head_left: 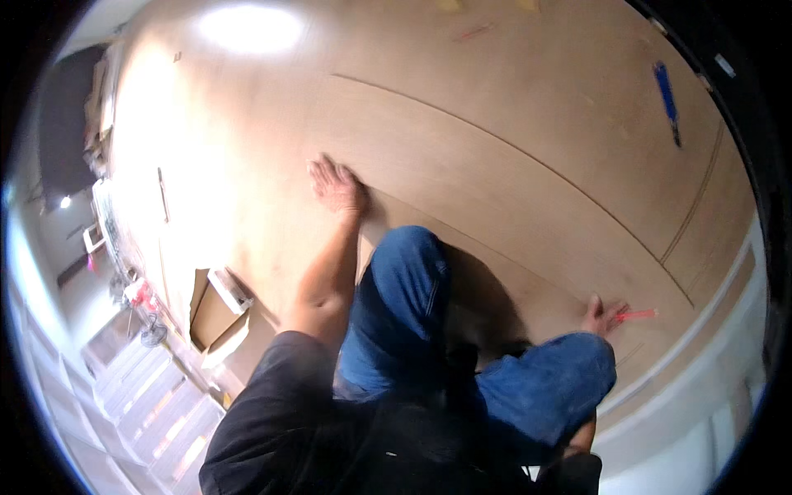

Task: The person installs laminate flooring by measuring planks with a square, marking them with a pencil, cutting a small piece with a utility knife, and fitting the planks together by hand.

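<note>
Left hand (337, 186) flat, fingers spread on the plywood sheet (511, 140); right hand (600, 315) fingers pinching a red pencil (639, 314)

Plywood floor sheets (511, 124) carry a blue tool (667, 101) and red pencil (639, 314).

A slim red pencil (637, 314) lies flat on the pale brown plywood sheet (511, 165), gripped at one end by the right hand (601, 313), pointing outward beyond its fingertips.

Left hand (337, 186), centre frame, lies flat, palm down, on brown plywood sheet (511, 124). Right hand (601, 315), lower right, grips red pencil (637, 314) against the sheet. Blue tool (667, 101) lies upper right.
</note>
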`<state>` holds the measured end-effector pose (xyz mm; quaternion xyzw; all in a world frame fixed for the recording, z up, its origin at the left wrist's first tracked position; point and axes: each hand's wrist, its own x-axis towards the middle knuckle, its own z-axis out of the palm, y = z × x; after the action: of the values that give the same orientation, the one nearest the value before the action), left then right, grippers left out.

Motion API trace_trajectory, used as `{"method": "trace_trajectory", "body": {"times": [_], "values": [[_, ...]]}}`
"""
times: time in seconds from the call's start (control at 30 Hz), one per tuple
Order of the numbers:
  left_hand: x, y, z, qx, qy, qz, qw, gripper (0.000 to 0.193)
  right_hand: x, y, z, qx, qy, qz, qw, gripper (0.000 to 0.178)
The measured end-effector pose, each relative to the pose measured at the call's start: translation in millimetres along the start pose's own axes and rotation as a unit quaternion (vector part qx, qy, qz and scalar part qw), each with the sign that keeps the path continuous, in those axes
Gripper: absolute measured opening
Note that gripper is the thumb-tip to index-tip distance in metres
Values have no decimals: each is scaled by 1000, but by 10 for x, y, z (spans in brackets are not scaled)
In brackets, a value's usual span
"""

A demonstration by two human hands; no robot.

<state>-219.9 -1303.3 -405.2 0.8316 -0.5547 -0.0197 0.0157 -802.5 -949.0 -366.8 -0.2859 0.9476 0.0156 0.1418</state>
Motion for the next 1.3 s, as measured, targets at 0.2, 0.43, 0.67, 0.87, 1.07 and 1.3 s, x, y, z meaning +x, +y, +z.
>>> {"method": "trace_trajectory", "body": {"times": [0.2,0.43,0.67,0.87,1.07,1.3], "values": [[-4,85,-222,-37,-7,-42,998,64,6,-90,-31,-13,-11,19,1000,104],[-17,201,-296,-47,-31,-52,997,65,-31,-309,-215,-20,-62,88,994,109],[-27,169,-238,-8,-44,-45,998,65,-28,-121,-43,-29,6,4,1000,106],[67,140,-311,-56,-32,-31,997,65,-100,-446,-237,-15,-3,36,999,106],[43,149,-261,-56,-19,-18,998,65,-90,-403,-224,11,25,15,1000,107],[145,-95,178,154,2,82,985,62,-32,-80,3,-43,30,22,998,102]]}}
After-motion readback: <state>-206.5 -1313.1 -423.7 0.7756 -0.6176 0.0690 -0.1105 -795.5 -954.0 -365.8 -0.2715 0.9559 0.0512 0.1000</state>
